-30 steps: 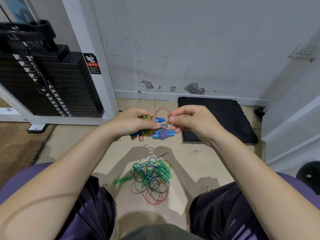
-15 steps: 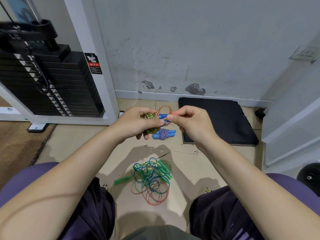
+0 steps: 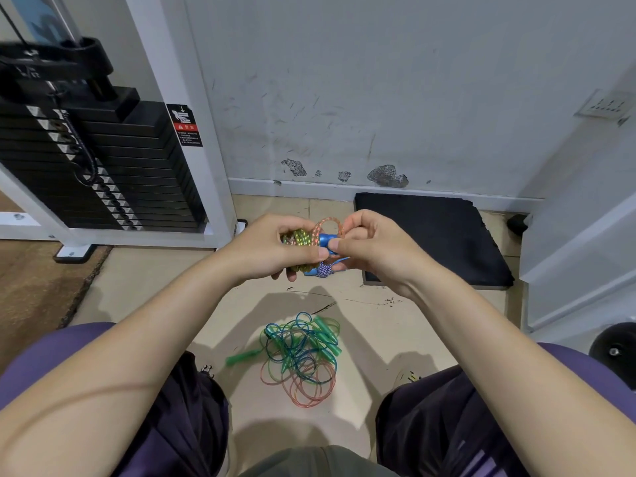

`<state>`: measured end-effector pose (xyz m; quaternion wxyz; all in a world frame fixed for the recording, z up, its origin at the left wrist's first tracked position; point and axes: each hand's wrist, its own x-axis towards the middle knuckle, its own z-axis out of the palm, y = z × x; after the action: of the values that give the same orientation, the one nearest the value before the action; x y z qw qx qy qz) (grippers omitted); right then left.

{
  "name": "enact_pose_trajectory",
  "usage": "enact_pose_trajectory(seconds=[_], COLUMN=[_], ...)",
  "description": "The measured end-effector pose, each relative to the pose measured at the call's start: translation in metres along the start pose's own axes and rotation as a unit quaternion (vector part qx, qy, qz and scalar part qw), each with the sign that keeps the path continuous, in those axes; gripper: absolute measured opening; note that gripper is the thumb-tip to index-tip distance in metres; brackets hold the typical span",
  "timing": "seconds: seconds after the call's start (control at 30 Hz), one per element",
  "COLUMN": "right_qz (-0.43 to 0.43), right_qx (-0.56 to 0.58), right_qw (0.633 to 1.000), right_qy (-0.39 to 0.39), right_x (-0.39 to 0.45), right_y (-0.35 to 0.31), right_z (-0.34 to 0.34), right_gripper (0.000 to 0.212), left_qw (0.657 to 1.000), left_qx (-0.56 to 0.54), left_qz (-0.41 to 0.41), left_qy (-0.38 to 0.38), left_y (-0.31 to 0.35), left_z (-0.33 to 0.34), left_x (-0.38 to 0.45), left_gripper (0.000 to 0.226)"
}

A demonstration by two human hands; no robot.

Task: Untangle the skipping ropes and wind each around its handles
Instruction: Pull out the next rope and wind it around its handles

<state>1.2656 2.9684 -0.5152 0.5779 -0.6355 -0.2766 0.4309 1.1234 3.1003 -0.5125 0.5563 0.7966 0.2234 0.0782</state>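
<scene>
- Fingers: the left hand (image 3: 272, 247) is curled round a wound bundle (image 3: 300, 241) of yellow-green and orange rope on blue handles (image 3: 326, 241). The right hand (image 3: 370, 247) pinches the last orange loop (image 3: 330, 222) just beside the handle end, thumb and forefinger closed on it.
- Position: the bundle is held in the air between the two hands, above the floor (image 3: 144, 290) and in front of the knees.
- Done, as judged: this rope looks almost fully wound; only the short arch of orange cord stands free above the handles.
- Done, as judged: a second bundle (image 3: 323, 269), blue handles with white-blue cord, shows just below the hands. It looks wound, but is mostly hidden.
- Left: a tangle (image 3: 301, 356) of green, blue and orange cords with green handles lies on the floor between the legs, untouched and well apart from the hands.
- How many ropes the tangle holds cannot be told.
- Estimate: roughly the middle of the task; the loop needs tucking, then the tangle needs separating and winding.
</scene>
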Motion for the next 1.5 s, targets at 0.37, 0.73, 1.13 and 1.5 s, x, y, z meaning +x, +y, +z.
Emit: enact_pose_trajectory(seconds=[0.37, 0.73, 1.13, 1.5], right_qz=[0.065, 0.033, -0.132, -0.104], right_qx=[0.062, -0.022, 0.051, -0.055], right_qw=[0.991, 0.991, 0.986, 0.989], right_qy=[-0.103, -0.125, 0.089, 0.092], right_x=[-0.003, -0.002, 0.007, 0.012], right_y=[-0.009, -0.013, -0.017, 0.005], right_z=[-0.008, -0.021, -0.026, 0.007], right_gripper=[0.015, 0.029, 0.019, 0.028], left_qw=[0.993, 0.986, 0.988, 0.957], left_qx=[-0.102, -0.158, -0.101, -0.13], left_qz=[0.024, 0.018, -0.04, -0.086], left_qy=[-0.047, -0.058, -0.106, -0.245], left_y=[0.004, 0.003, 0.007, 0.001], left_z=[-0.003, -0.003, -0.008, 0.008], left_x=[0.0, 0.004, 0.005, 0.0], left_gripper=[0.03, 0.034, 0.046, 0.028])
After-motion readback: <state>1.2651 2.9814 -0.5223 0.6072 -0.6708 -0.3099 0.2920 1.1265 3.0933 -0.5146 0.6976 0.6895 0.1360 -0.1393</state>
